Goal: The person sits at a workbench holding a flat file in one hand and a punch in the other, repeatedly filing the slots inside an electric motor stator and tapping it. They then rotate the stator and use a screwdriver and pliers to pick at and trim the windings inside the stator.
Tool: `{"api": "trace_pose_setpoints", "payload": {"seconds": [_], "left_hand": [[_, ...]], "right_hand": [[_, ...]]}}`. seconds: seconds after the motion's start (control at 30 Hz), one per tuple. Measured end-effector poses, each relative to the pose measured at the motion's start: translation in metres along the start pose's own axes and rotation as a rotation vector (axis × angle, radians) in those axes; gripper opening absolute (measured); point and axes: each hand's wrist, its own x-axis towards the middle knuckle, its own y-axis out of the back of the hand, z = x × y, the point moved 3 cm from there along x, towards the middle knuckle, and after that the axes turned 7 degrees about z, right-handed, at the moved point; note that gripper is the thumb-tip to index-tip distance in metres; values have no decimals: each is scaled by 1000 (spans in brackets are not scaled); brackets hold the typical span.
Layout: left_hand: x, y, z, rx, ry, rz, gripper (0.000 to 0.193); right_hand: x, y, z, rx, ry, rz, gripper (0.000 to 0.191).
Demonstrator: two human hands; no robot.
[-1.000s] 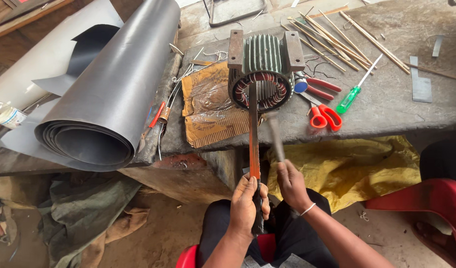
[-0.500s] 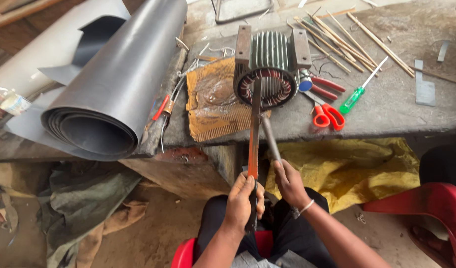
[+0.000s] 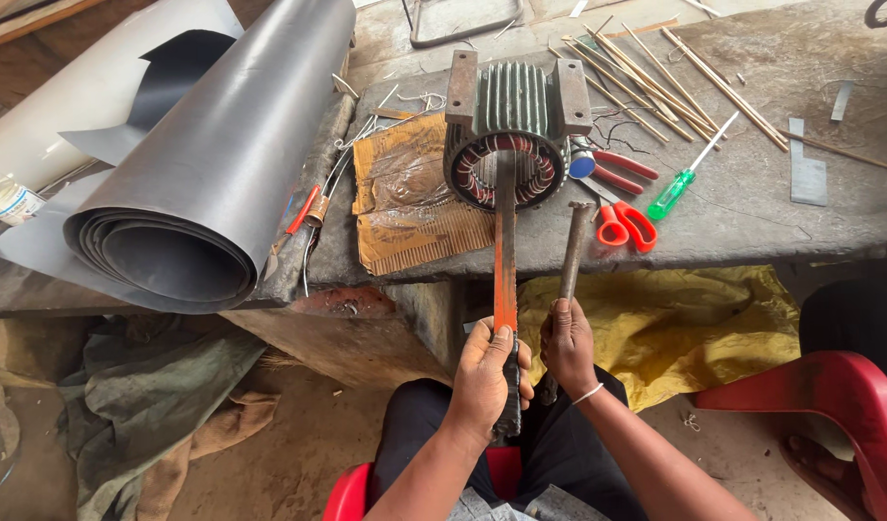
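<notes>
Far left of the workbench (image 3: 752, 222) is taken up by a big roll of grey sheet (image 3: 202, 174), out of the way, with a scrap of corrugated cardboard (image 3: 414, 203) beside it. The motor stator (image 3: 509, 145) sits right at the front edge, bore facing the person, so the long orange-and-grey bar (image 3: 505, 251) can run straight into it. Left hand (image 3: 487, 376) is wrapped tight round the bar's lower end; right hand (image 3: 569, 342) is closed round a hammer (image 3: 571, 256) (head up by the stator). Red scissors (image 3: 625, 224) and a green screwdriver (image 3: 689, 174) lie to the right.
</notes>
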Motion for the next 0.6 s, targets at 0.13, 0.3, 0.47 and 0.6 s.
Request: {"api": "trace_pose_setpoints", "payload": {"seconds": [0.13,0.3,0.47,0.6], "left_hand": [[-3,-1,3,39,0,12,25],[-4,0,4,66,11,46,25],[-12,10,-3,79,0,44,26],[-30,12,-20,96,35,25,27]], "right_hand": [[-1,-1,-2,-19,41,-18,34],[-1,1,-1,16,42,-11,33],[-2,0,-7,46,51,-34,28],[-8,-5,-22,17,-8,-157,33]]}}
